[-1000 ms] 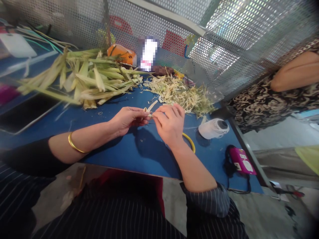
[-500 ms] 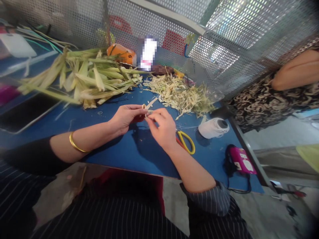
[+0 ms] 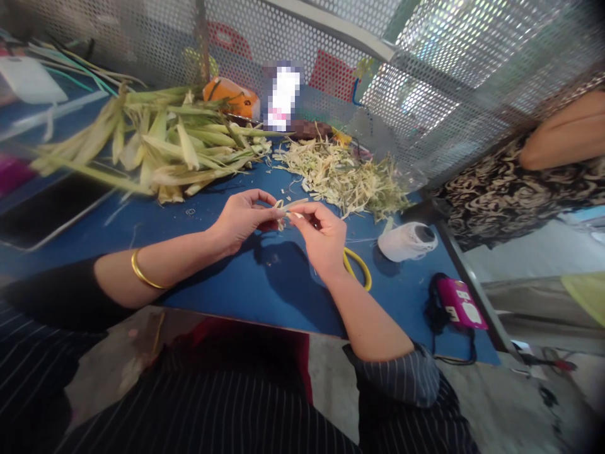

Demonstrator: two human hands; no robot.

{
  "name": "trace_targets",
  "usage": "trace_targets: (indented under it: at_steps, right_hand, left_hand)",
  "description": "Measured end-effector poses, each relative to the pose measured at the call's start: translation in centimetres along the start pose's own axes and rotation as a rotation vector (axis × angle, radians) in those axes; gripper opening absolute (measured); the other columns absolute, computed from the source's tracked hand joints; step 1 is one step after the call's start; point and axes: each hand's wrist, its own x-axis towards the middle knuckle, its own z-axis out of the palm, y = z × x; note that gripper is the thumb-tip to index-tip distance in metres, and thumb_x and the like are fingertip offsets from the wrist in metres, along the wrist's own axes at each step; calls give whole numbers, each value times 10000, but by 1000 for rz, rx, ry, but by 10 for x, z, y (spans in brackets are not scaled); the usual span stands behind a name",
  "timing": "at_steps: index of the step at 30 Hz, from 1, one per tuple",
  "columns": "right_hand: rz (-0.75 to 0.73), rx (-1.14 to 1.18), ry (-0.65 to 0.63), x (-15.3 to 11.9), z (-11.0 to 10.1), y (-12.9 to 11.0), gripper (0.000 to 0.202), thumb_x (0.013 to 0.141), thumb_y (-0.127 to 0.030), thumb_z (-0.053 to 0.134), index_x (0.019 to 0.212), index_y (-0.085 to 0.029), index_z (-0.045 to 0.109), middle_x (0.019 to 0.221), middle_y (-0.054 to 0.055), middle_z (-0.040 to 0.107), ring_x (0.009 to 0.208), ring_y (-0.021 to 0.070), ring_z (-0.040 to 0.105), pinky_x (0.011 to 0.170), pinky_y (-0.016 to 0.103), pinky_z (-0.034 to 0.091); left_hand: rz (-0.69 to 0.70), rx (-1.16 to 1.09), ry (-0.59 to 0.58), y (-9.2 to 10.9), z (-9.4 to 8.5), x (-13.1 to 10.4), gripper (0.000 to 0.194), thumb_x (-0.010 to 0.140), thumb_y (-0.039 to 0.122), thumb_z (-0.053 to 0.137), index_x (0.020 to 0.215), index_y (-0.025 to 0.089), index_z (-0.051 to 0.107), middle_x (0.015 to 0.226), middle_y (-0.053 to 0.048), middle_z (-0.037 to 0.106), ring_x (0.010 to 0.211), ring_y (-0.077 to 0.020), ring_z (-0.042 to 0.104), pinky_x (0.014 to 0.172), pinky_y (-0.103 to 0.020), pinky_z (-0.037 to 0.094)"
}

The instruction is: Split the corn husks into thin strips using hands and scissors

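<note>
Over the middle of the blue table (image 3: pixel 227 290), both hands pinch a small pale husk piece (image 3: pixel 293 206). My left hand (image 3: pixel 243 219) grips it at a small looped part, thumb and fingers pressed together. My right hand (image 3: pixel 322 236) is closed on the strip's other side, a short way to the right. Long green husks (image 3: pixel 174 145) lie in a pile at the back left. Behind my right hand spreads a heap of shredded husk strips (image 3: pixel 335 173). A white thread spool (image 3: pixel 407 242) lies to the right, with thin thread running toward my right hand.
Scissors with a yellow handle (image 3: pixel 362 268) lie partly hidden beside my right wrist. A pink box (image 3: pixel 462 304) with a black cord is at the right edge. A dark tablet-like object (image 3: pixel 51 208) lies at left. Beyond the perforated screen's right end, a person's arm (image 3: pixel 564 132) shows.
My right hand has moved right, away from my left hand, and now covers more of the scissors. The pale strip lies more level between the hands. My left hand has barely moved.
</note>
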Motion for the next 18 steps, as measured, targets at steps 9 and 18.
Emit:
trace_targets:
  at_steps: [9, 18]
  right_hand:
    - [124, 167, -52, 3, 0, 2, 88, 855, -289, 582, 892, -229, 636, 776, -20, 671, 652, 110, 626, 704, 297, 533]
    - [227, 158, 0, 5, -2, 5, 144, 755, -301, 686, 738, -186, 601, 642, -40, 606, 564, 79, 574, 578, 225, 481]
  left_hand:
    - [63, 93, -95, -3, 0, -2, 346, 599, 329, 843, 804, 135, 642, 644, -40, 693, 552, -115, 617, 586, -248, 487]
    - [126, 179, -113, -5, 0, -1, 273, 688, 325, 776, 846, 132, 664, 670, -30, 694, 600, -125, 640, 639, -257, 525]
